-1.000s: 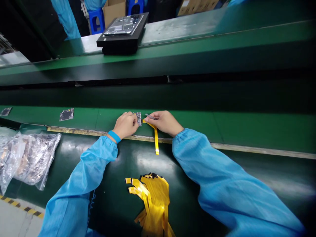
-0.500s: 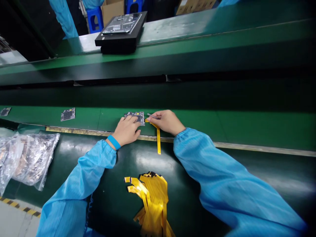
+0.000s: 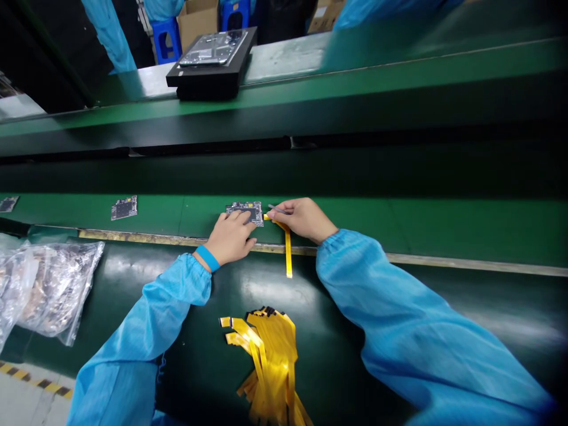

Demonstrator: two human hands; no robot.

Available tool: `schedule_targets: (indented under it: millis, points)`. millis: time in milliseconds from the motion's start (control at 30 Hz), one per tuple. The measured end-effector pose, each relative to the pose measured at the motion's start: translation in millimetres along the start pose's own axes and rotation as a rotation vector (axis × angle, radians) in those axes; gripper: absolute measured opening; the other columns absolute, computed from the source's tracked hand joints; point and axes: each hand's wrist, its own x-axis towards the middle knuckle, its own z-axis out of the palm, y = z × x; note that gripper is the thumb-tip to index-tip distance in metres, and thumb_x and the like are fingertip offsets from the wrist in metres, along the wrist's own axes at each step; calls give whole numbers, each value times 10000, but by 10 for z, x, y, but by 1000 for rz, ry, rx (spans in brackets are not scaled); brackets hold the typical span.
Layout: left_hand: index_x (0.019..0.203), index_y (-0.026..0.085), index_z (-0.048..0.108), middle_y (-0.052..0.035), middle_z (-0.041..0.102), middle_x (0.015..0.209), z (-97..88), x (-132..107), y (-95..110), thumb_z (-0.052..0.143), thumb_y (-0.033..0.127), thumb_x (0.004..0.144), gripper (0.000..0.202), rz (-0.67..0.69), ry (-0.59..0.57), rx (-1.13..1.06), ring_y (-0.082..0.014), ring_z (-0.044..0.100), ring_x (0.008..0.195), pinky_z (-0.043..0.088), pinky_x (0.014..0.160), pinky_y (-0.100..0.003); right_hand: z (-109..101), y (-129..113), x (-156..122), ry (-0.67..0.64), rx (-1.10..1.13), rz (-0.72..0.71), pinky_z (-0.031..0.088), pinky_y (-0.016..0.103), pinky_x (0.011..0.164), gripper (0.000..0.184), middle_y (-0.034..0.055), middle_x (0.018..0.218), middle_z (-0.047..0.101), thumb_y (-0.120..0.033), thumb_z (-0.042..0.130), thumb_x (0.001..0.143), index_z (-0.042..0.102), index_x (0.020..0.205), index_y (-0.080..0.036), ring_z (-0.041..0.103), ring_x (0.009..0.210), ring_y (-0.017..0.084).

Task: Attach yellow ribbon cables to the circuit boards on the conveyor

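- left hand [image 3: 229, 239]: open, fingers spread flat on the near edge of a pcb [image 3: 244, 213], not gripping it; blue wristband [image 3: 207, 258] on the wrist
- right hand [image 3: 306, 220]: closed, fingers pinching a thin grey tool [image 3: 276, 209], too small to tell what type; tip points toward the pcb, just beside its right edge
- yellow flex cable [image 3: 288, 251]: top end right at the right hand's fingertips, can't tell if pinched; rest hangs down over the brass-coloured edge strip [image 3: 133, 236] onto the dark green bench [image 3: 377, 307]
- pcb: lies flat on the raised green strip [image 3: 465, 225] at the far side of the bench, between the hands
- 2nd pcb [image 3: 124, 207] on the same strip, left of the hands, well apart; a 3rd [image 3: 7, 204] nr the strip's left end
- pile of yellow flex cables [image 3: 266, 361]: on the bench nr its near edge, below the hands
- clear plastic bag [image 3: 53, 290] of silvery parts: left side of the bench, nr the near-left corner
- black case [image 3: 208, 77] w/ a silver-grey item on top, on the upper green conveyor [image 3: 399, 74]
- beyond it: blue stool [image 3: 164, 44], cardboard box [image 3: 195, 23], a co-worker's blue sleeve [image 3: 106, 32]
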Motion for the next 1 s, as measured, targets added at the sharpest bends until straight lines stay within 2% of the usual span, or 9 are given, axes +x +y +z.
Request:
schedule_targets:
  millis: [233,467,800,1000]
  points:
    - [1300,185,703,-130,577,1541,18,36,40,568,363,1036,345,10,-3,-3,-321,530,1388,436,1044,-457,-54,43,-23,29,-34,-11,523,290,584,343,84,751,788,-526,774,761,790,738,-184,693,715,229]
    - [1305,169,697,-141,571,1539,15,76,108,547,378,1045,366,24,-12,13,-326,524,1377,427,1042,-451,-132,56,-13,-21,17,40,511,275,545,368,72,731,784,-554,835,728,781,723,-190,688,666,211]
    - [1438,179,621,-181,583,1452,95,167,287,558,478,1037,504,24,34,56,-357,521,1293,402,1023,-469,-244,77,52,-78,5,103,489,252,513,246,53,693,771,-429,835,731,781,702,-190,662,618,183]
    - [1520,147,546,-201,589,1418,96,246,456,511,536,1055,607,-8,49,122,-362,525,1239,399,1013,-482,-280,152,8,-41,9,51,512,276,554,339,71,726,780,-524,825,712,785,724,-188,682,664,210]
